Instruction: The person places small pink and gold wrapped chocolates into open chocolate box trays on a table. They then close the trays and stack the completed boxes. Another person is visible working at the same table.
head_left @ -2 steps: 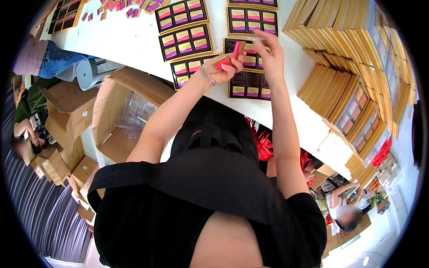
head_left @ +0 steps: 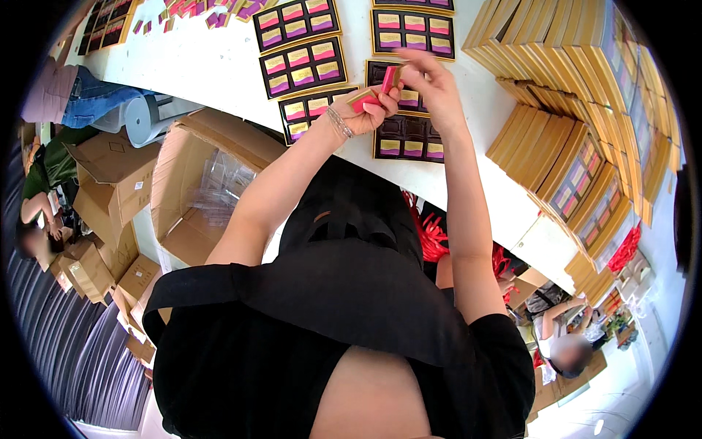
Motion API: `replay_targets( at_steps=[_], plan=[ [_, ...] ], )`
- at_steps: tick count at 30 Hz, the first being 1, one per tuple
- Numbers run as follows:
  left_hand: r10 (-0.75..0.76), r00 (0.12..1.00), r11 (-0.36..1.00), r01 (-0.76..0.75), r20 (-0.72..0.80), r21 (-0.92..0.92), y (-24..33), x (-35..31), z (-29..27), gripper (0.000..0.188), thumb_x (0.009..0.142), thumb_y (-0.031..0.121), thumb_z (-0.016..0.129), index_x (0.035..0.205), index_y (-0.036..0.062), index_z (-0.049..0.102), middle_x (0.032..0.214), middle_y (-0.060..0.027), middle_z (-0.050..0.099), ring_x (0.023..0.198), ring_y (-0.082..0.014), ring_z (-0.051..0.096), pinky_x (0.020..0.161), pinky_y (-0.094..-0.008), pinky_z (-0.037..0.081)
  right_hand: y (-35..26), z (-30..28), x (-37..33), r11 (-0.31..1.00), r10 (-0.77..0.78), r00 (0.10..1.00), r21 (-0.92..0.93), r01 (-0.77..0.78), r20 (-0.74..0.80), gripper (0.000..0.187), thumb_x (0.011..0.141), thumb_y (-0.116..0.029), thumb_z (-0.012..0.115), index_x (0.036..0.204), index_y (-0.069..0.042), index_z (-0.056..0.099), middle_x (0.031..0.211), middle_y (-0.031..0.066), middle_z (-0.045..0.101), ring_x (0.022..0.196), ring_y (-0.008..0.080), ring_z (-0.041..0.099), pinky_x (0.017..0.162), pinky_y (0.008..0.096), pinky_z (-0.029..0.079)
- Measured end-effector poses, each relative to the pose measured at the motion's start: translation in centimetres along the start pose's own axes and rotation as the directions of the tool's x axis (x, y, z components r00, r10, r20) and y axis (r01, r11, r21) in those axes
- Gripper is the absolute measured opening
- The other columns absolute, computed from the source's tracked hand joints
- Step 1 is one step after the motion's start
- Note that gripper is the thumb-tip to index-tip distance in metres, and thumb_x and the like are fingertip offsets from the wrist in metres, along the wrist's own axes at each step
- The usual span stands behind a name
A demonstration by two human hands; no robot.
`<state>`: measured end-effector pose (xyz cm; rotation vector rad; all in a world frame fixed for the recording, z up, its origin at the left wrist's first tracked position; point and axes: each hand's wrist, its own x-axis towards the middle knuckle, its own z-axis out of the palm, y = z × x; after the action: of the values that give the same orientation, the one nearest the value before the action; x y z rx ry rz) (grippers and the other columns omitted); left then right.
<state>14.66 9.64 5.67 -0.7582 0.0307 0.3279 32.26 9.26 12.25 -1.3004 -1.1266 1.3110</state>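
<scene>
My left hand (head_left: 374, 106), bracelets at its wrist, is closed on small pink-and-gold wrapped pieces (head_left: 390, 78), which stick out from its fingers. Just right of it is my right hand (head_left: 436, 91), fingers apart and partly blurred, its fingertips by the upper piece; whether they touch is unclear. Under both hands lies a black tray with gold edges (head_left: 374, 73), largely hidden by them. The nearest tray (head_left: 404, 130) has purple-and-gold pieces (head_left: 412, 149) in its lower row and bare compartments above; its right end is partly covered by my right arm.
Filled trays (head_left: 302, 67) lie in a column to the left, and another (head_left: 413, 34) beyond my hands. Loose pieces (head_left: 212, 10) are scattered at the far left. Stacked gold-edged boxes (head_left: 537, 143) line the right side. An open carton (head_left: 197, 190) stands left of the table. Other people are nearby.
My right hand has moved slightly left, bringing its fingertips to the upper piece in my left hand. The left hand has hardly moved.
</scene>
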Motion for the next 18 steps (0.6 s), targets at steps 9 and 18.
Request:
replay_targets(
  at_steps=[9, 18],
  plan=[
    [0.586, 0.785, 0.631, -0.285, -0.202, 0.722, 0.5, -4.6, 0.3, 0.043, 0.099, 0.036, 0.045, 0.112, -0.0044, 0.056, 0.107, -0.0152, 0.061, 0.086, -0.0161, 0.062, 0.067, -0.0211, 0.057, 4.2, 0.6, 2.1, 0.747, -0.104, 0.985, -0.644, 0.167, 0.136, 0.027, 0.074, -0.001, 0.065, 0.1, -0.006, 0.069, 0.088, 0.0042, 0.066, 0.085, 0.0184, 0.061, 0.077, 0.0333, 0.049],
    [0.542, 0.84, 0.635, -0.426, 0.021, 0.644, -0.1, -7.0, 3.4, 0.045, 0.102, 0.029, 0.038, 0.122, -0.0109, 0.043, 0.121, -0.0254, 0.054, 0.12, -0.0374, 0.052, 0.1, -0.0414, 0.049, 6.2, 2.4, 2.7, 0.377, -0.186, 0.866, -0.78, 0.499, 0.464, 0.042, 0.076, 0.003, 0.054, 0.114, -0.012, 0.064, 0.128, 0.0079, 0.056, 0.121, 0.0262, 0.051, 0.095, 0.0371, 0.047]
  ],
)
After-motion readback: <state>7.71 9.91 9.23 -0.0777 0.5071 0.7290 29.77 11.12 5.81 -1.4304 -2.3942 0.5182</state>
